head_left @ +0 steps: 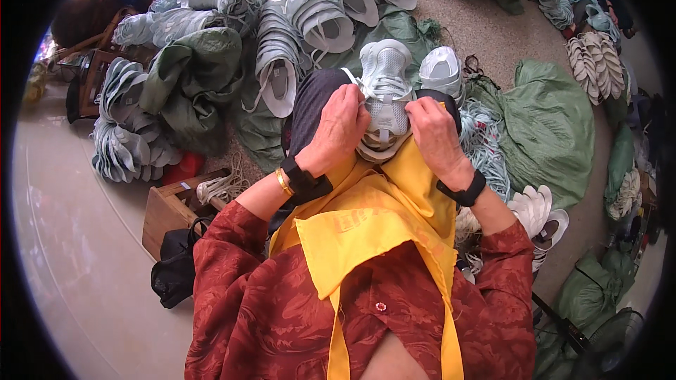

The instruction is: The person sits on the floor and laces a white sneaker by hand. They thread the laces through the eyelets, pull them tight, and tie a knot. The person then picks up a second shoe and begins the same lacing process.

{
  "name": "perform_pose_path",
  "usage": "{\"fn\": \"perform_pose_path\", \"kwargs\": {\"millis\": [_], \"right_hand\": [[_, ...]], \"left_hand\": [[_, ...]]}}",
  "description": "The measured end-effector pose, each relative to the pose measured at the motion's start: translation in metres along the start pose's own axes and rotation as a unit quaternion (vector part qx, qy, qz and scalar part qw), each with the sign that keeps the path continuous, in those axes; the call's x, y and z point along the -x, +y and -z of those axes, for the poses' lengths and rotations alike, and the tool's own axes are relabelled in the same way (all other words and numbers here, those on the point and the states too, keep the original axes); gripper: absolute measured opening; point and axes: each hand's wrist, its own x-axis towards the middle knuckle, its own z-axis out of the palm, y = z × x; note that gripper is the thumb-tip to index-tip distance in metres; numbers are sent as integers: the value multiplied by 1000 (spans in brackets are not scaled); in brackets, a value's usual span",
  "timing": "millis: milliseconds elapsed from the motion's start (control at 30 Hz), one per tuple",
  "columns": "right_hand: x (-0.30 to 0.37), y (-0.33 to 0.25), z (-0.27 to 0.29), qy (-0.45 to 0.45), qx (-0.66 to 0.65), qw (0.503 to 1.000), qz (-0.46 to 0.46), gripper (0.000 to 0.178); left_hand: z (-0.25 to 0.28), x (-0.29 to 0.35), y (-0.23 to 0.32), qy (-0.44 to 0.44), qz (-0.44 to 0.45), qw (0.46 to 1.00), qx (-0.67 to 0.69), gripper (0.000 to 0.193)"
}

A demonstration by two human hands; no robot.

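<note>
A pale grey-green mesh shoe upper (pixel 387 114) rests on my lap between my knees, over a yellow apron (pixel 359 236). Pale laces cross its upper part. My left hand (pixel 339 127) is closed at the upper's left side, thumb and fingers pinching the shoelace (pixel 350 76), whose white length shows above the knuckles. On the opposite side my right hand (pixel 436 134) is also closed, its fingertips pinched at the lacing edge; the lace between them is mostly hidden. Just beyond my right hand stands another pale shoe upper (pixel 441 70).
Nested stacks of pale uppers (pixel 320 21) lie ahead and to the left. Green sacks (pixel 553 130) spread on both sides. A bundle of pale laces (pixel 486 144) hangs by my right knee. At left are a wooden stool (pixel 165 218) and a black bag (pixel 176 267). White uppers (pixel 539 211) lie right.
</note>
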Motion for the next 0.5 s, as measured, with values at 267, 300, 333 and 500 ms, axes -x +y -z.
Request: {"fn": "perform_pose_path", "kwargs": {"millis": [267, 300, 333, 500], "right_hand": [[-25, 10, 2, 47, 42, 997, 35, 12], [-26, 10, 2, 49, 40, 997, 36, 12], [-27, 9, 2, 51, 37, 997, 37, 11], [-42, -11, 13, 17, -140, 989, -31, 8]], "left_hand": [[-6, -20, -12, 17, 6, 1000, 26, 14], [-5, -19, -11, 15, 13, 999, 31, 14], [-4, -19, -11, 12, 20, 999, 37, 14], [-1, -21, -10, 8, 50, 997, 52, 13]]}}
